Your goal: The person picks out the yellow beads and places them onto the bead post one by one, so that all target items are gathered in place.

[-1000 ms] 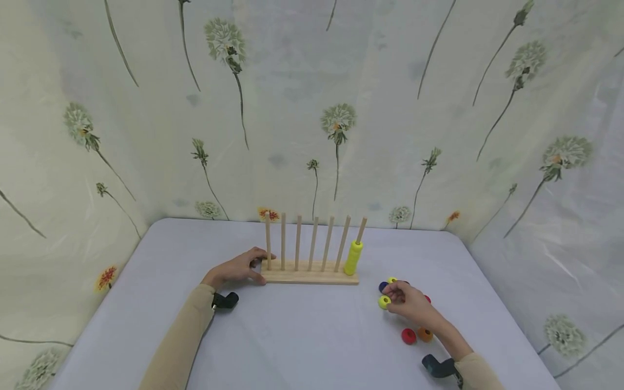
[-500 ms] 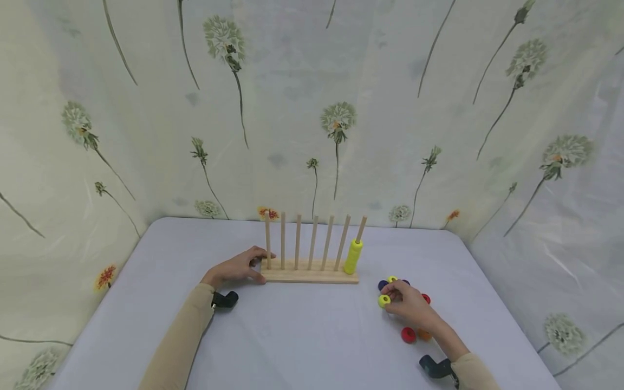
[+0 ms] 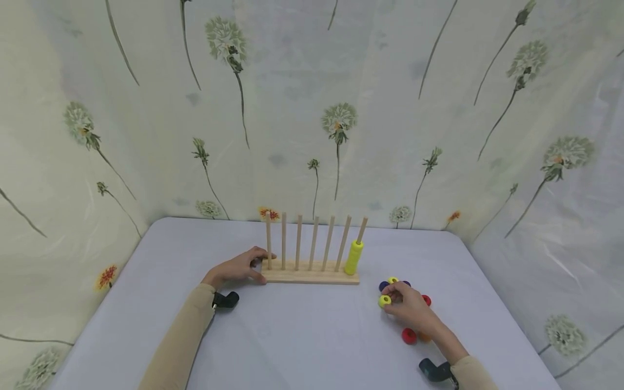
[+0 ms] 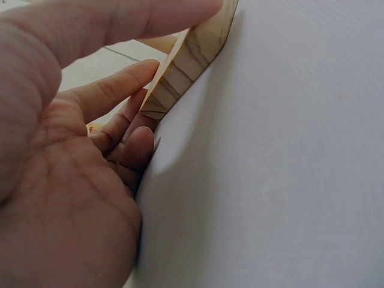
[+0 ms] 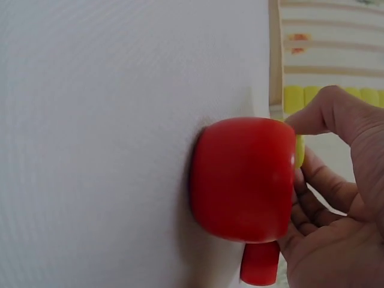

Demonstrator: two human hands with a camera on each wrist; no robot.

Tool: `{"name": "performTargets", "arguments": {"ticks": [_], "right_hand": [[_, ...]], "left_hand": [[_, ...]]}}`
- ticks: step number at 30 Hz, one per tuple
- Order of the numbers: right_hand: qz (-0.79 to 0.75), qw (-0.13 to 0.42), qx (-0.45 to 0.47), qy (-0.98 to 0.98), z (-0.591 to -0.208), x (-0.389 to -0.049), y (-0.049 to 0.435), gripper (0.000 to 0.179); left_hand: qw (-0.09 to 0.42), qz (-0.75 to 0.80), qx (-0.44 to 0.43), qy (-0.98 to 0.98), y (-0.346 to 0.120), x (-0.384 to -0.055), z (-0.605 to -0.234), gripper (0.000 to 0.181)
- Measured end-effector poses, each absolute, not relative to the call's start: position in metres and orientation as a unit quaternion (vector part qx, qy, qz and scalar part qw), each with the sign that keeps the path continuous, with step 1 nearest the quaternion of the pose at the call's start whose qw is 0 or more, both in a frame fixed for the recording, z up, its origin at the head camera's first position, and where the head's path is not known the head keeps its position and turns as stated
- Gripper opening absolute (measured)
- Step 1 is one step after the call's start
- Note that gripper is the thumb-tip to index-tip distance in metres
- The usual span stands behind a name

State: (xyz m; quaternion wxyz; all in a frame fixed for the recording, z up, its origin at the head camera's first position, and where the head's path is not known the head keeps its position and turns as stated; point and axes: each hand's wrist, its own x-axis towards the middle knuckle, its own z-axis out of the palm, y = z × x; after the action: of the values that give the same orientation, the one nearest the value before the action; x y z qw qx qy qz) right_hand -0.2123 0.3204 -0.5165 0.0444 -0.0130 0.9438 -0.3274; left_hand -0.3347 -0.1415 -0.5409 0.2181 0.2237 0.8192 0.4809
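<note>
A wooden peg rack (image 3: pixel 312 277) stands on the table, with a row of upright pegs. Yellow beads (image 3: pixel 353 258) are stacked on its rightmost peg. My left hand (image 3: pixel 236 269) grips the left end of the base, thumb at the front and fingers behind; the left wrist view shows the thumb and fingers on the wooden end (image 4: pixel 186 66). To the right of the rack, my right hand (image 3: pixel 411 309) pinches a yellow bead (image 3: pixel 384 301) between thumb and fingers, low over the table. In the right wrist view a large red bead (image 5: pixel 243 180) hides most of that yellow bead.
Around the right hand lie loose beads: a dark blue one (image 3: pixel 383 286), another yellow one (image 3: pixel 392 280), a red one (image 3: pixel 426 299), a red one nearer the front (image 3: pixel 409 336) and an orange one (image 3: pixel 424 337) partly behind the wrist. A floral curtain (image 3: pixel 292 108) hangs behind the table.
Both hands keep almost the same place and hold. The right hand and wrist have shifted very slightly, now covering more of the orange bead.
</note>
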Motion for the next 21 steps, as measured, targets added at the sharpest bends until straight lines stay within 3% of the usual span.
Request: {"name": "performTargets", "arguments": {"ticks": [11, 21], "right_hand": [[-0.349, 0.021, -0.035, 0.936, -0.515, -0.217, 0.327, 0.029], [-0.376, -0.038, -0.056, 0.924, -0.467, -0.232, 0.321, 0.028]], "left_hand": [[0.217, 0.472, 0.217, 0.827, -0.141, -0.335, -0.541, 0.066], [0.217, 0.473, 0.222, 0.825, -0.141, -0.334, -0.54, 0.066]]}}
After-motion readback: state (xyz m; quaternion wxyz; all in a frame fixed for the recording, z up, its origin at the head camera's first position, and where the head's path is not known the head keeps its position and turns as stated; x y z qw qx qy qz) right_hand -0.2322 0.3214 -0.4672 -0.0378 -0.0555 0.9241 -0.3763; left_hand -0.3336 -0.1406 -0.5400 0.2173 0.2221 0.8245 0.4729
